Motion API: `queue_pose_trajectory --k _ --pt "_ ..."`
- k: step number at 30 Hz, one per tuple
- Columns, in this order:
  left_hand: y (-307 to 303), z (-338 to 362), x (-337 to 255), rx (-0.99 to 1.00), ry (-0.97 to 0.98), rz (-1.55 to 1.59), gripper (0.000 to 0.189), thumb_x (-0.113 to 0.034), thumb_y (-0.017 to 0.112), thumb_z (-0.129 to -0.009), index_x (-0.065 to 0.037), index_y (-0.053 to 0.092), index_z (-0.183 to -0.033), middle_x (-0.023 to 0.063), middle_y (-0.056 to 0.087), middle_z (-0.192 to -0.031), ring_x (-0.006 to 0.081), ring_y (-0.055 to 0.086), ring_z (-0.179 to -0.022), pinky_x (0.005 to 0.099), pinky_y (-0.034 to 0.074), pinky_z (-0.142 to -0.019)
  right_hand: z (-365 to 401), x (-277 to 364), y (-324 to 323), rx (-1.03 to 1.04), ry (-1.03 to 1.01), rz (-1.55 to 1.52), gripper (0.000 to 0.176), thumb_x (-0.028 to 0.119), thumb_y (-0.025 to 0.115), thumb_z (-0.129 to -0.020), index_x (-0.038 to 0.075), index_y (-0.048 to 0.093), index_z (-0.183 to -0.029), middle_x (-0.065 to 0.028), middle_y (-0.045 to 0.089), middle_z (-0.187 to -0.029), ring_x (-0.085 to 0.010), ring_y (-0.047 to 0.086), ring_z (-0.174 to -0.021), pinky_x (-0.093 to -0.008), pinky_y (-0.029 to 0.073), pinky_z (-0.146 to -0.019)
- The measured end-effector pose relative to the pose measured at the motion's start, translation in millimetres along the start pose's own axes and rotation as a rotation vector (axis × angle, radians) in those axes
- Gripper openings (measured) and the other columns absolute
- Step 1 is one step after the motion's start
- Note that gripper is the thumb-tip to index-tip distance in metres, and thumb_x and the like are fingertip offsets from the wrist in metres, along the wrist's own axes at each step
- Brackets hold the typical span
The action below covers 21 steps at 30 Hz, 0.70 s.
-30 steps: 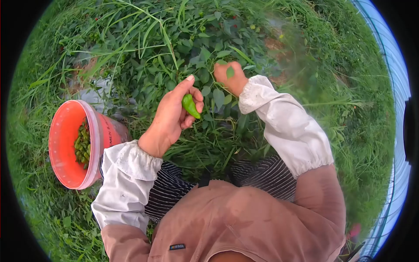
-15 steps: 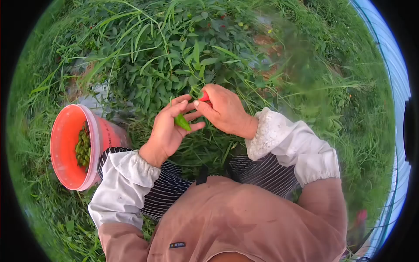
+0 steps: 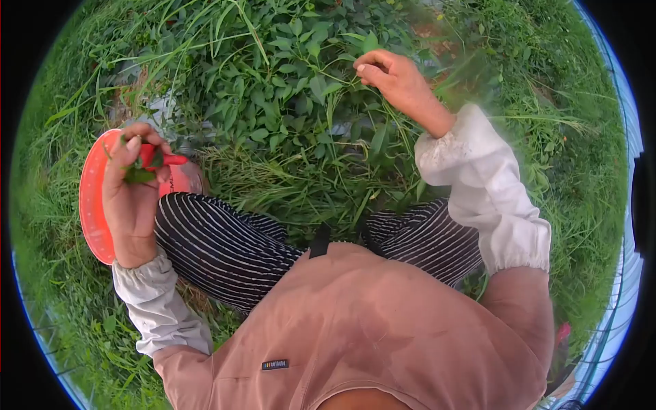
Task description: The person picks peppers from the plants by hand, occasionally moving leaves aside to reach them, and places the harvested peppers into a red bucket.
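My left hand [image 3: 134,205] is raised in front of the bucket [image 3: 94,205], its fingers curled around several peppers. A red pepper [image 3: 175,160] sticks out past the fingertips, and a green pepper [image 3: 140,175] shows below it. Up among the pepper plants [image 3: 301,75], my right hand [image 3: 393,78] has its thumb and forefinger closed together beside thin stems and leaves. Whatever may be between those fingertips is too small to make out.
The orange-red bucket stands in grass to the left, partly covered by my left hand, and its contents are hidden. My knees in striped trousers [image 3: 219,246] are bent below the plants. Pale blue sheeting [image 3: 618,273] curves along the right edge.
My left hand has swung left and down to the bucket, now with red and green peppers in it. My right hand has parted from it and moved up and right into the plants.
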State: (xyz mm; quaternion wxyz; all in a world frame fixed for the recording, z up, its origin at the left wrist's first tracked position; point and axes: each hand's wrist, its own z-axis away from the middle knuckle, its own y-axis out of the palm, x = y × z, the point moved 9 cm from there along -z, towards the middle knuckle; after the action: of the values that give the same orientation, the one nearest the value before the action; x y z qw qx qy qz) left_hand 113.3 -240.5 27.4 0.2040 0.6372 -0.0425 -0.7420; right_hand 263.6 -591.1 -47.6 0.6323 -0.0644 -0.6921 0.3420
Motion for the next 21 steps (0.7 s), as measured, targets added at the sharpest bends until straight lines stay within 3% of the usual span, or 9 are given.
queue_pose_trajectory --k 2,5,8,10,12,14,16,19,21 --pt "-91 -2 -54 -0.231 0.231 -0.294 0.031 -0.021 0.061 -0.090 -0.004 0.057 -0.115 0.0066 0.062 -0.100 0.0172 0.059 -0.090 0.0249 0.046 -0.063 3 -31 27 0.230 0.177 -0.051 0.029 0.024 0.055 -0.094 -0.001 0.065 -0.106 -0.0072 0.068 -0.092 -0.0137 0.064 -0.081 -0.0271 0.052 -0.075" --pt "-188 0 -74 -0.532 0.179 -0.745 0.044 -0.024 0.063 -0.089 -0.001 0.054 -0.125 0.0112 0.061 -0.114 0.0205 0.059 -0.103 0.0294 0.050 -0.077 24 -99 92 0.597 0.476 -0.110 0.027 0.022 0.060 -0.087 -0.003 0.068 -0.095 -0.0099 0.067 -0.084 -0.0156 0.065 -0.068 -0.0295 0.055 -0.060" --pt "-196 -3 -85 -0.584 0.352 -1.350 0.053 -0.027 0.064 -0.090 0.001 0.049 -0.132 0.0152 0.055 -0.127 0.0241 0.055 -0.114 0.0337 0.044 -0.093 21 -187 144 0.634 0.636 0.111 0.026 0.017 0.058 -0.085 -0.004 0.066 -0.098 -0.0193 0.068 -0.093 -0.0256 0.069 -0.079 -0.0356 0.055 -0.066" --pt "-187 -6 -82 -0.601 0.468 -1.746 0.059 -0.028 0.065 -0.090 0.003 0.046 -0.137 0.0178 0.051 -0.135 0.0265 0.052 -0.122 0.0366 0.040 -0.103 15 -173 152 0.376 0.440 0.202 0.034 0.020 0.060 -0.081 -0.002 0.063 -0.106 -0.0230 0.066 -0.104 -0.0338 0.066 -0.095 -0.0400 0.052 -0.081" --pt "-122 -7 -58 -0.363 0.189 -0.911 0.054 -0.028 0.064 -0.091 0.002 0.050 -0.133 0.0162 0.055 -0.131 0.0245 0.055 -0.119 0.0359 0.040 -0.103 33 -150 185 0.383 0.299 0.132 0.047 0.025 0.060 -0.081 0.000 0.054 -0.121 -0.0245 0.064 -0.109 -0.0408 0.060 -0.104 -0.0437 0.046 -0.091" --pt "-73 -14 -52 -0.239 0.170 -0.741 0.046 -0.026 0.064 -0.091 0.002 0.056 -0.127 0.0149 0.060 -0.124 0.0221 0.057 -0.115 0.0350 0.042 -0.100 66 -118 217 0.412 0.160 0.240 0.037 0.014 0.053 -0.083 -0.002 0.054 -0.117 -0.0260 0.063 -0.106 -0.0411 0.060 -0.102 -0.0468 0.046 -0.090" --pt "-11 -20 -56 -0.134 0.335 -0.730 0.036 -0.022 0.063 -0.092 0.002 0.061 -0.119 0.0125 0.065 -0.115 0.0190 0.061 -0.109 0.0327 0.045 -0.095 100 -80 253 0.578 -0.373 0.446 0.028 0.007 0.053 -0.079 -0.002 0.058 -0.104 -0.0237 0.065 -0.094 -0.0420 0.062 -0.092 -0.0494 0.049 -0.079" --pt "43 -45 -34 0.069 0.319 -0.466 0.030 -0.020 0.063 -0.091 0.001 0.064 -0.113 0.0109 0.067 -0.107 0.0176 0.063 -0.101 0.0306 0.048 -0.089 106 -101 283 0.725 -0.338 0.524 0.027 0.007 0.053 -0.077 -0.002 0.061 -0.101 -0.0238 0.065 -0.091 -0.0417 0.062 -0.091 -0.0487 0.049 -0.078" --pt "67 -65 1 0.171 0.206 -0.388 0.027 -0.018 0.062 -0.092 0.002 0.064 -0.110 0.0114 0.067 -0.104 0.0181 0.064 -0.096 0.0302 0.050 -0.086 84 -125 281 0.737 -0.083 0.420 0.034 0.010 0.051 -0.081 -0.002 0.060 -0.110 -0.0225 0.066 -0.101 -0.0379 0.061 -0.098 -0.0469 0.048 -0.083"
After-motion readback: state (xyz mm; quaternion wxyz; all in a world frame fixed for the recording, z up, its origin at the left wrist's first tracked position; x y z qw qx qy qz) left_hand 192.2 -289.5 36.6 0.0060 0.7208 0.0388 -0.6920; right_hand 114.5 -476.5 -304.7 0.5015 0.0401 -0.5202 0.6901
